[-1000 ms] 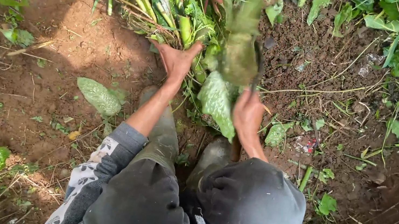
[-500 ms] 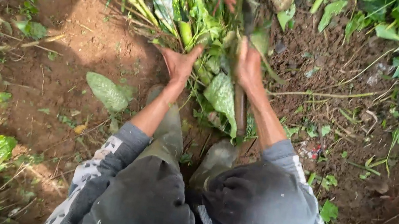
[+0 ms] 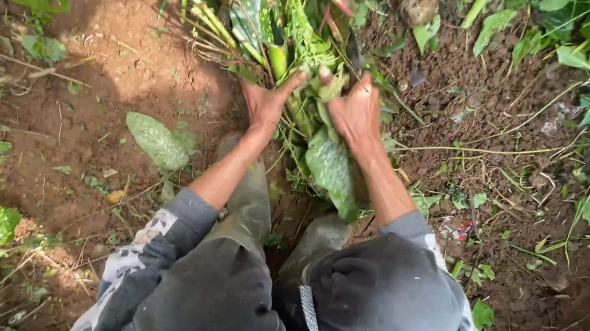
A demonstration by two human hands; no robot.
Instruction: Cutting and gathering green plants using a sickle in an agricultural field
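Fingertips of both hands buried among the bundle of cut green stalks and spotted leaves [image 3: 306, 54], lying on brown soil just ahead of two rubber boots [image 3: 250, 190]. Left hand [image 3: 267, 104] curled round the stalks, thumb out; right hand [image 3: 354, 111] pressing leaves, grip impossible to judge. Top of bundle cut off by frame. Bare reddish earth [image 3: 105, 51] open to the left.

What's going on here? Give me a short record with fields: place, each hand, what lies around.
Place: bare reddish-brown soil among green plants
Left hand: gripping the bundle of green stalks and leaves
Right hand: pressed on the same bundle, above a spotted leaf
Nearby: a loose pale leaf on the ground
Legs: dark trousers, muddy boots
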